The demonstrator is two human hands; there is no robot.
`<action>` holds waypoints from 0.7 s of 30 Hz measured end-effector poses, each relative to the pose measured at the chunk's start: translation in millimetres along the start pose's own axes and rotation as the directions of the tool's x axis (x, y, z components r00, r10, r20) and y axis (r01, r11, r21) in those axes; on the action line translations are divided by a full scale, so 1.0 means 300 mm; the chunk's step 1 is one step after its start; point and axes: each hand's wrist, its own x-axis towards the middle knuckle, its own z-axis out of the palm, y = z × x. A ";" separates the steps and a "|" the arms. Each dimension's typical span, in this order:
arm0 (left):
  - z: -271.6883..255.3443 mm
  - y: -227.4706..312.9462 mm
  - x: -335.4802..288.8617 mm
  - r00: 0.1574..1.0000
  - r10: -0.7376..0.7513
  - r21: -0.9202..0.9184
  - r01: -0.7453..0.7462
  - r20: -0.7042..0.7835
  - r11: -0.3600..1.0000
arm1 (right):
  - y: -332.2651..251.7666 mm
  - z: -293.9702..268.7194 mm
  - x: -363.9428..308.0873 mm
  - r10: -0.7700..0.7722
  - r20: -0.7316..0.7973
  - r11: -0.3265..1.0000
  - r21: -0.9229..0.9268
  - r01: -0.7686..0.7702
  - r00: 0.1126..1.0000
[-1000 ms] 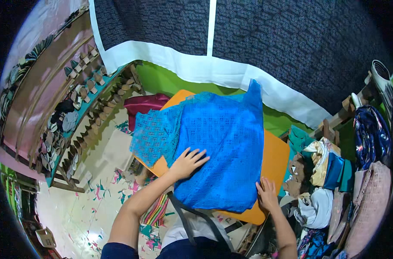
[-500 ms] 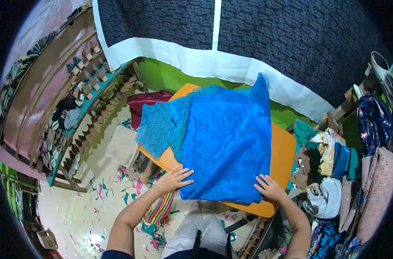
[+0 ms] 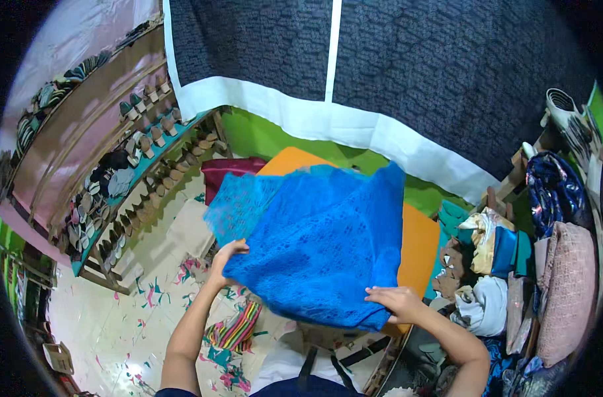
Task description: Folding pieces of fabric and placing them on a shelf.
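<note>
While both hands grip its near edge, a bright blue lace cloth (image 3: 321,245) is spread over an orange counter (image 3: 417,241). The cloth is a deep, saturated blue with an openwork pattern of small holes across it; it lies mostly flat, with its far right corner peaking toward the wall hanging behind the counter. On the cloth's left side a lighter, turquoise lace layer (image 3: 238,208) sticks out from under it, past the counter's left edge.

The left hand (image 3: 227,255) is at the cloth's near left corner, fingers curled closed on the edge. The right hand (image 3: 397,301) rests at the cloth's near right corner, fingers folded over the hem and clamped on it.

Behind the counter hangs a dark patterned fabric with a white border (image 3: 354,126), and a green surface (image 3: 275,142) shows between it and the counter. A maroon cloth (image 3: 225,173) lies just left of the counter's far end. Right of the counter, folded fabrics (image 3: 493,264) are piled together.

Most of the counter is covered by the cloth, so only its right strip and far corner show. How far the turquoise layer runs underneath cannot be made out. The thumbs of both hands are hidden, and the pile at the right blurs toward the rim.
</note>
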 end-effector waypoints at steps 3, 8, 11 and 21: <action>-0.038 0.184 0.035 0.870 0.006 0.007 -0.004 -0.493 1.000 | -0.015 -0.036 -0.003 0.020 0.085 0.980 0.194 -0.037 0.996; 0.004 0.306 -0.140 0.742 0.663 0.467 -0.623 0.099 0.627 | -0.003 -0.056 0.027 0.116 0.068 0.972 0.197 -0.127 0.991; 0.254 0.412 -0.228 0.845 0.521 0.587 -0.485 0.122 0.648 | 0.010 -0.009 0.060 0.052 -0.007 0.985 0.168 -0.051 0.999; 0.347 0.548 -0.069 0.943 0.330 0.549 -0.249 -0.052 0.798 | -0.023 -0.005 0.052 -0.097 0.254 0.903 0.429 -0.022 0.962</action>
